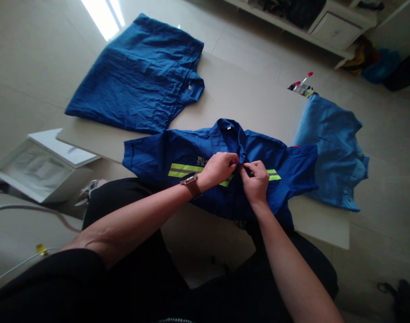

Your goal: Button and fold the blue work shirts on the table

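Note:
A dark blue short-sleeved work shirt (205,143) with yellow-green reflective bands lies face up on the pale table (255,94), its collar pointing away from me. My left hand (220,168), with a watch (190,180) on its wrist, pinches the front opening just below the collar. Across from it, my right hand (255,179) grips the other side of the same opening, fingers closed. The two hands nearly meet at the placket. Whether a button sits between the fingertips is too small to make out.
Another blue garment (134,76) lies folded at the table's far left. A lighter blue garment (333,152) hangs over the right end. Red-capped bottles (304,83) show behind that end. A white bin-like box (46,161) stands on the floor at left, and a white cabinet (336,31) is beyond.

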`<state>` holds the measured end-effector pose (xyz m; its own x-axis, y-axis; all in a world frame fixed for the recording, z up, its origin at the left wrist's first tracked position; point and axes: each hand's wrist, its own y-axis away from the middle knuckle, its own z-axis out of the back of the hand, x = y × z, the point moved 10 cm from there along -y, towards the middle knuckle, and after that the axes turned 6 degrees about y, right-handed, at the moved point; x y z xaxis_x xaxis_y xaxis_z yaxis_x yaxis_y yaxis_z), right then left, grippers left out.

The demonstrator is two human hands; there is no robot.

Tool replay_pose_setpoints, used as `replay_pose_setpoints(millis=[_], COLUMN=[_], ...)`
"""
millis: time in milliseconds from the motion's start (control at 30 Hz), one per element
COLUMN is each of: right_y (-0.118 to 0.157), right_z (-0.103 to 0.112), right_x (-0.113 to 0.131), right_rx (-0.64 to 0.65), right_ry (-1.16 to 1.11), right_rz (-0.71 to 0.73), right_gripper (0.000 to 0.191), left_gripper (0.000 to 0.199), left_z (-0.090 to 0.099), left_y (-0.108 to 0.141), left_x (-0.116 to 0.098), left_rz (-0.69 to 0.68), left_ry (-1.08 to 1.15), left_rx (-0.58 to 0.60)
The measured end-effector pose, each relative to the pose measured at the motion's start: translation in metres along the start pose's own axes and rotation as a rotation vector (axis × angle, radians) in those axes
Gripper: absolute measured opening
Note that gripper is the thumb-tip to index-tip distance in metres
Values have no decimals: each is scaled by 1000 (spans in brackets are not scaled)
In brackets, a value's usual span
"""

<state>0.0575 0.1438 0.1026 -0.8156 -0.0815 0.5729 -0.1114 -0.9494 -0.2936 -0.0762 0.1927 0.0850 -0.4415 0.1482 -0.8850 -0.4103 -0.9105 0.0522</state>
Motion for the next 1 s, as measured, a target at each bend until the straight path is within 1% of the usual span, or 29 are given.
replay_pose_setpoints(millis=[167, 233, 400, 500, 600, 700, 800, 933, 1000], right_y=[-1, -1, -1, -1, -2, -2, -2, -1, -1], right_z=[-1, 0, 0, 0, 1, -1, -3, -3, -3], right_x=[6, 8, 9, 9, 9, 7, 6, 7, 9], right_rx=[4, 2, 8, 1, -8, -1, 14, 11, 6], right_ry=[3, -13, 19, 35, 31, 17, 19, 39, 32], right_rz=[77, 92, 55, 43, 45, 46, 49, 69, 82], right_gripper=[16, 14, 13, 14, 13, 11, 9, 9, 8], left_gripper=[11, 13, 9, 4, 3, 4, 5, 12, 12], left_z=[-1, -1, -4, -9, -14, -17, -17, -14, -11], left_y=[2, 3, 3, 2, 0, -1, -1, 0, 0], left_x=[2, 6, 21, 28, 35, 38, 38, 35, 33], left_rz=[48, 82, 188, 215, 237, 234, 229, 216, 210], left_ry=[187, 278, 427, 513, 588, 604, 566, 534, 505], left_rx=[-3, -13, -56, -75, -89, -86, -67, -52, -61])
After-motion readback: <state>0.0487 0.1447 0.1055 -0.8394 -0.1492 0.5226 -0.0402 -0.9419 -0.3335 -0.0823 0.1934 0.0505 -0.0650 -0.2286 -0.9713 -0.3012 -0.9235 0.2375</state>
